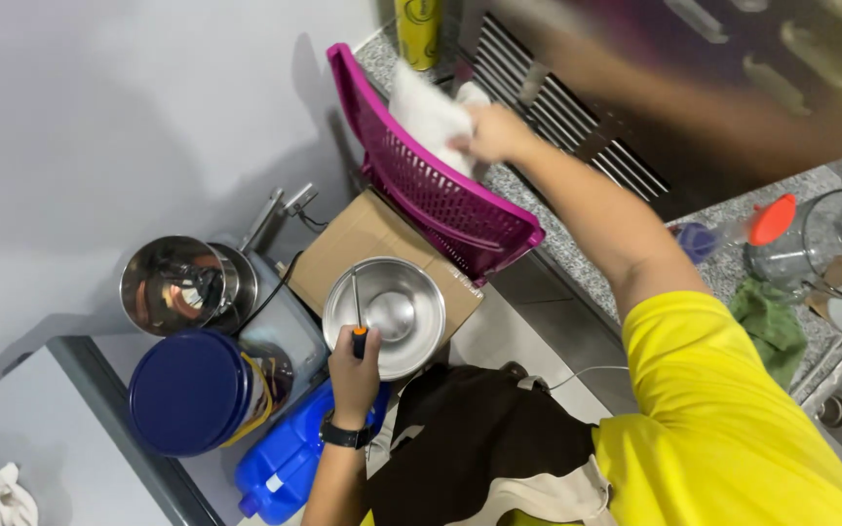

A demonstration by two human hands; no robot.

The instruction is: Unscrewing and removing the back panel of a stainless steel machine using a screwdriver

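Yellow sleeve (723, 409) and a dark apron (484, 443) fill the near edge of the view. Left hand (355, 375), with a black wristband below it, is closed around the orange-and-black handle of a thin metal tool (357, 310); the tool's shaft lies across the rim of a steel bowl (397, 312). The bowl rests on a cardboard box (363, 239) and appears empty.

Right hand (494, 134) is extended to the far side, fingers pinched on a white cloth (431, 112). The cloth sits against the inner face of a magenta plastic basket (440, 190), which stands tilted on its edge against the counter (577, 248).

Progress, as a judgement: the cloth is in contact with the basket, so wiping looks under way; the bowl and tool are held but not yet being worked.

Surroundings: the counter is speckled grey stone. It carries a slatted metal rack (562, 122), a yellow can (419, 29), a clear glass jug (821, 244), a bottle with an orange cap (770, 219) and a green rag (770, 326). Left of the box stand a steel pot (172, 282), a blue-lidded jar (197, 390) and a blue jerrycan (285, 463). A white wall (99, 117) backs that corner.
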